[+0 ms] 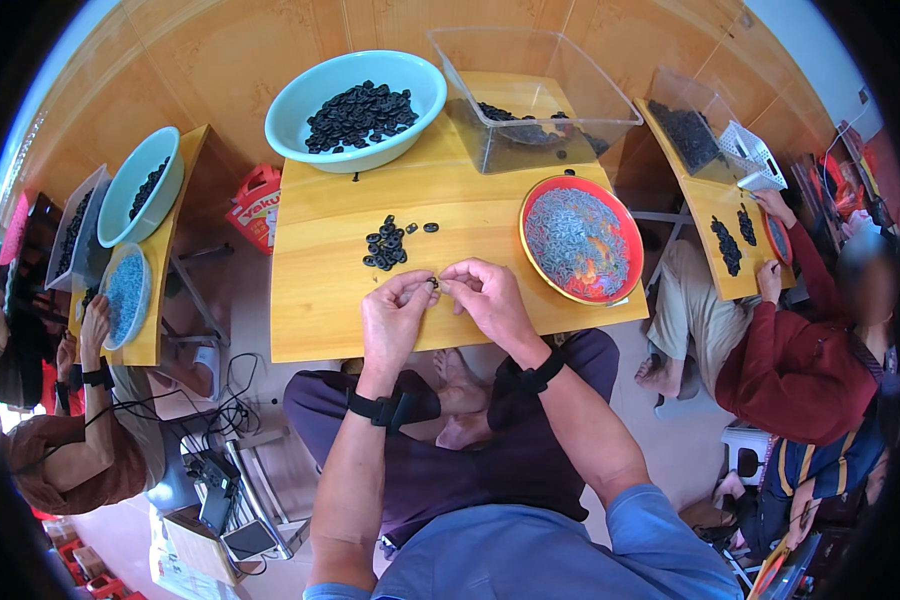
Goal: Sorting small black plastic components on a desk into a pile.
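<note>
While a red package lies far left, left hand and right hand fingertips pinch together on one small black ring.

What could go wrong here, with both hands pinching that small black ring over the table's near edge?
1. The small black ring is pinched between the left hand and right hand close to the table edge; a slip could likely drop it onto the lap or floor.
2. The loose pile of black rings lies just beyond the fingers; a forward reach may scatter it.
</note>
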